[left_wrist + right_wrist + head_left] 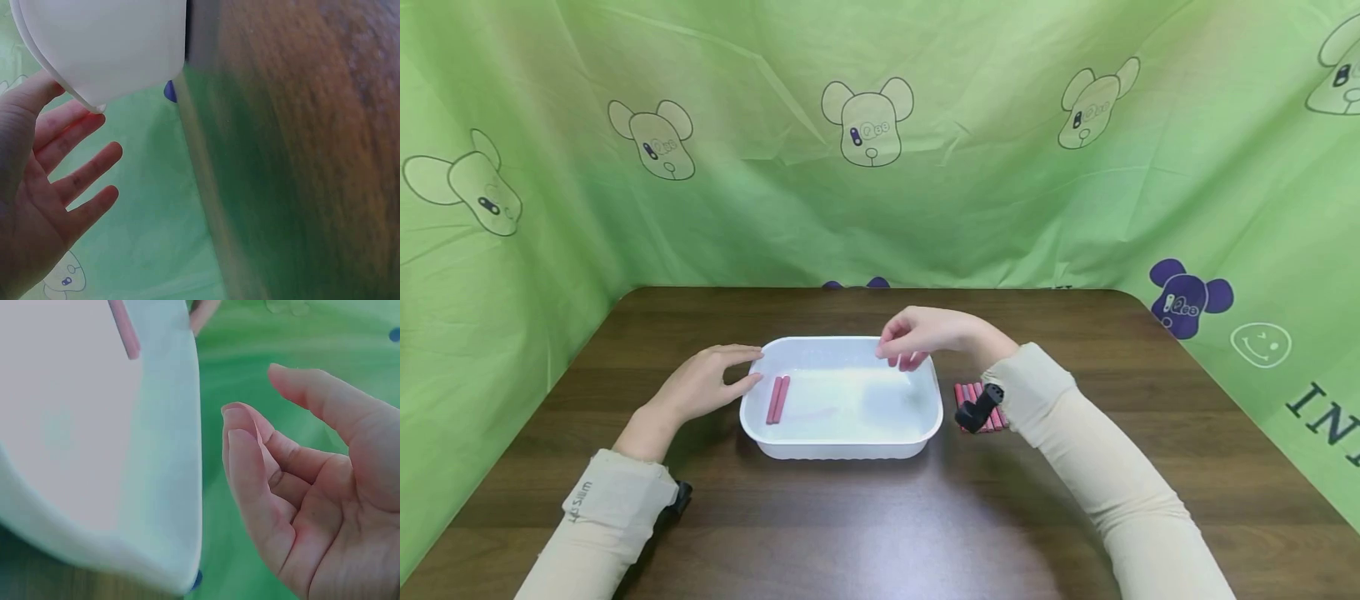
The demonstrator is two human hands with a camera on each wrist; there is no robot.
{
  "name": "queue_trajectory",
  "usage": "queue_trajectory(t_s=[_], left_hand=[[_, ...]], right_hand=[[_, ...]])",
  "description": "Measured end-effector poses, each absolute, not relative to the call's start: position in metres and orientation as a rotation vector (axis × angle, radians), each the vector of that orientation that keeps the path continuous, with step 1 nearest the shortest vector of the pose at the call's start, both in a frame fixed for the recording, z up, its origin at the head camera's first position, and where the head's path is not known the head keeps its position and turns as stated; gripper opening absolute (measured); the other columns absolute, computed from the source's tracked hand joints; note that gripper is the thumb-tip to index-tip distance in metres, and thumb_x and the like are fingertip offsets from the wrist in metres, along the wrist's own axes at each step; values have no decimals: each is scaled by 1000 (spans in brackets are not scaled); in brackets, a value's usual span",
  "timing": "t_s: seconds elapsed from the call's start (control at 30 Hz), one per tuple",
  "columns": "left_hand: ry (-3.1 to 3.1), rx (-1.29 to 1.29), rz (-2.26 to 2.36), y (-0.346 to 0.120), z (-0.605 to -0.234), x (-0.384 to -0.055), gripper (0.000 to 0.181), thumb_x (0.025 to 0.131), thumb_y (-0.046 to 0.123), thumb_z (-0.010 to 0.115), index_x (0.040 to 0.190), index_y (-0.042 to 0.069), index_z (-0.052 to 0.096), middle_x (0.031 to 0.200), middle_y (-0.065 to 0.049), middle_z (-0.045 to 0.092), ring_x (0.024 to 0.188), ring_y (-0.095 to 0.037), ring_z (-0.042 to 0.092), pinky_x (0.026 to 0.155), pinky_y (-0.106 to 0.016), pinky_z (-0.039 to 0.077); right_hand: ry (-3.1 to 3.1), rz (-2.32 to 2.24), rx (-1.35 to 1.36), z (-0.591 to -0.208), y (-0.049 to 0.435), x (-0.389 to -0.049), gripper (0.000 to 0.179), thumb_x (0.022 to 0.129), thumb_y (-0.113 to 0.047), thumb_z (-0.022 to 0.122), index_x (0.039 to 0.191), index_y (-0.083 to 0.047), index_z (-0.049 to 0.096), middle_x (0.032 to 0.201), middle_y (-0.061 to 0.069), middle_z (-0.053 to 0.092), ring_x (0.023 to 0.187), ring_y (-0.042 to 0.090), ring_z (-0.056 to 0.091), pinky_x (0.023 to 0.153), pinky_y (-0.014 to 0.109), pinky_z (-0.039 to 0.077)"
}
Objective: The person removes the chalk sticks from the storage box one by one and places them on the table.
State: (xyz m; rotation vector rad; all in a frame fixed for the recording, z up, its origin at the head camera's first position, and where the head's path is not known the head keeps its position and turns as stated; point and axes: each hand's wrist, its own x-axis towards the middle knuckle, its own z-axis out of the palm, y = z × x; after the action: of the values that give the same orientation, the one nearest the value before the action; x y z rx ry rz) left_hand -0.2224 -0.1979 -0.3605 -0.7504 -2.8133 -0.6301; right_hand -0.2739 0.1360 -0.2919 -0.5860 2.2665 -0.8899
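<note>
A white plastic basin (842, 443) stands on the table, with two slim pink sticks (778, 400) lying side by side at its left end. My left hand (703, 382) is at the basin's left rim; its fingers are extended and spread in the left wrist view, with the thumb and fingertips at the rim (94, 107). Above the basin's far right corner hovers my right hand (928, 333), its fingers loosely bent. The right wrist view shows a gap between the thumb (306, 387) and fingers, with nothing held.
Right of the basin, a row of several more pink sticks (967, 392) lies on the brown wooden table (865, 525), partly hidden by the right wrist's black camera (979, 408). A green printed curtain (865, 217) hangs behind the table and along its sides.
</note>
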Motion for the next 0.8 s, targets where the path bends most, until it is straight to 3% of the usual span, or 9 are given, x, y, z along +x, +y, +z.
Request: queue_trajectory(t_s=[0.2,0.43,0.8], left_hand=[[-2827,-733,-649,-198,-360,-222,43,88,26,63,125,4,60,127,-14,61,122,-33,54,102,-50,43],[-2836,-717,-663,-197,-360,-223,43,88,26,64,124,4,60,126,-13,62,122,-33,54,101,-50,44],[-2857,-701,-671,-196,-359,-223,43,87,25,64,124,4,60,126,-14,62,121,-33,55,101,-50,44]], right_hand=[[2248,-812,-627,-298,102,-283,34,90,-26,60,109,2,62,96,18,66,73,11,63,75,27,57],[2210,-791,-636,-315,73,-292,31,89,-27,62,107,-2,64,89,8,67,70,11,62,74,27,58],[2151,-847,-634,-331,44,-300,26,90,-24,60,105,-4,64,88,7,66,69,10,60,74,25,57]])
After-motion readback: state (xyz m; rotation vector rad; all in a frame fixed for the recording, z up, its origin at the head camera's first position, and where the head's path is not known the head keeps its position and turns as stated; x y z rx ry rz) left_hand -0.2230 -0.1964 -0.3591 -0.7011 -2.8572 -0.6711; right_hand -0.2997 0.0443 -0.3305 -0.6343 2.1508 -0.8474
